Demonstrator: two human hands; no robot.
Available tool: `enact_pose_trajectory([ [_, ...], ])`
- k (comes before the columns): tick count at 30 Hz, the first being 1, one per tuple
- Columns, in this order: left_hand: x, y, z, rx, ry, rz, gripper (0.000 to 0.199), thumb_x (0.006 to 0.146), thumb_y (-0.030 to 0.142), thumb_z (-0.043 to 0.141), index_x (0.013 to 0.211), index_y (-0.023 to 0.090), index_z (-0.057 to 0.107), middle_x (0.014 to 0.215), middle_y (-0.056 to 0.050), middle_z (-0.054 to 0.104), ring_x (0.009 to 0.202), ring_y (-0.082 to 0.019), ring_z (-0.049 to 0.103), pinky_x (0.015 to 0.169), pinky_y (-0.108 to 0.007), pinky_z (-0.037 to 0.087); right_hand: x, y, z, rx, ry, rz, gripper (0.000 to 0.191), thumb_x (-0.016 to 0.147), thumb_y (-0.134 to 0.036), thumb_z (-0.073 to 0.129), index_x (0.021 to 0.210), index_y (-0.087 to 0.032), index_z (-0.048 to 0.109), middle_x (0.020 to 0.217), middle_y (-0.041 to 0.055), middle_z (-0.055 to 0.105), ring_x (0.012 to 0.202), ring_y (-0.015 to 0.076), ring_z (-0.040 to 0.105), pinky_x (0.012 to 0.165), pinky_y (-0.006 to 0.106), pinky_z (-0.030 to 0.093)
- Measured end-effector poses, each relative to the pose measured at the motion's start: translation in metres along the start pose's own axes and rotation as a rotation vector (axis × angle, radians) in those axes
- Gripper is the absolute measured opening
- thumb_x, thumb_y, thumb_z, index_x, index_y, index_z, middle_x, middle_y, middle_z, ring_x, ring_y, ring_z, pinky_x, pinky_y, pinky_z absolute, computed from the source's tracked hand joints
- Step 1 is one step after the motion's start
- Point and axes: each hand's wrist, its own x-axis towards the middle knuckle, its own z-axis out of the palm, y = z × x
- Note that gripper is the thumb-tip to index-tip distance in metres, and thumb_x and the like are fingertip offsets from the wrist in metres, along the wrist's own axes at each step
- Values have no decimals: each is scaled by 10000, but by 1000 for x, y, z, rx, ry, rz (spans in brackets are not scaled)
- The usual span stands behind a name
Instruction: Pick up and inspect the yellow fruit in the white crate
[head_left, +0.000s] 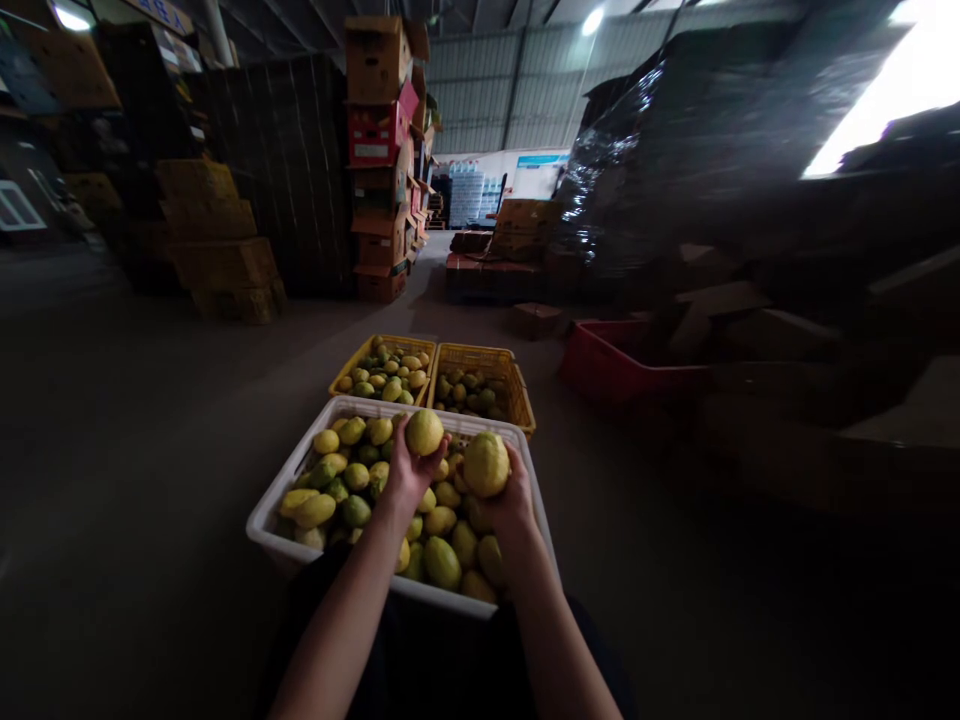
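Observation:
My left hand (pixel 409 474) is closed around a round yellow-green fruit (pixel 424 432), held above the middle of the white crate (pixel 279 483). Just to its right, my right hand (pixel 516 490) grips a larger, bumpy yellow-green fruit (pixel 486 464) over the crate's right half. The two held fruits are apart. Beneath both hands the white crate contains many yellow and green fruits (pixel 442 563), partly hidden by my hands and forearms.
Behind the white crate stand two yellow crates, the left (pixel 337 377) and the right (pixel 523 398), both with fruit inside. A red crate (pixel 600 362) and cardboard pieces lie to the right. Stacked cardboard boxes (pixel 379 190) rise farther back.

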Motion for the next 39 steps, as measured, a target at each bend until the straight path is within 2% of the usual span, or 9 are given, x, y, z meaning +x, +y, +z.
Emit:
enact_pose_trajectory([
  [5,2,6,-7,-33,-35,-81,527,1004,457,381,1301,80,599,771,-132,712,615,-226,702,481,-283,578,9,-1,-8,55,-10,114,108,838,-238,578,824,-188,674,660,40,731,563,216,699,562,376,623],
  [9,6,4,-9,-19,-18,-96,486,1003,363,321,1323,112,586,800,-128,716,605,-227,701,457,-285,561,8,1,-7,74,72,202,182,880,-240,485,845,-193,657,675,55,730,591,226,709,552,372,615],
  [15,-1,7,-3,-25,37,-19,421,981,438,493,1296,181,604,770,-67,704,658,-218,724,525,-269,586,-4,-3,3,67,138,56,205,888,-291,469,914,-222,661,671,3,721,635,209,701,640,386,632],
  [18,-7,9,-2,-19,24,-9,448,971,461,511,1270,145,617,745,-74,708,618,-210,712,506,-253,576,-5,-5,4,62,128,5,189,859,-314,501,922,-241,663,680,-15,722,645,204,700,673,396,643],
  [23,-8,3,0,-40,11,-40,541,1032,384,278,1362,75,575,748,-121,722,551,-191,668,460,-234,524,4,0,-2,59,128,80,167,855,-292,491,855,-226,645,644,8,713,577,207,688,605,382,631],
  [27,-4,-3,2,-99,-14,-55,435,1036,303,327,1353,203,607,803,-72,737,692,-219,725,530,-258,561,12,7,-7,25,96,172,186,866,-241,477,850,-183,654,645,73,724,531,219,685,503,339,591],
  [32,-3,-2,5,-96,-4,-23,455,1032,416,410,1347,142,593,819,-86,726,729,-224,736,538,-256,593,4,5,-2,33,8,101,247,907,-367,529,944,-175,679,737,81,761,635,229,730,600,382,639],
  [35,-6,1,7,-45,-34,-19,489,1034,436,413,1380,126,565,834,-97,734,710,-222,733,545,-261,606,-4,-2,3,36,-1,103,240,920,-362,538,969,-170,673,746,82,764,661,221,741,572,331,634],
  [39,-7,1,9,-55,-58,-57,514,1038,464,395,1386,125,563,819,-103,729,733,-234,747,532,-263,615,-12,-9,7,74,6,229,240,952,-335,503,997,-168,670,727,81,756,650,210,744,465,231,581],
])
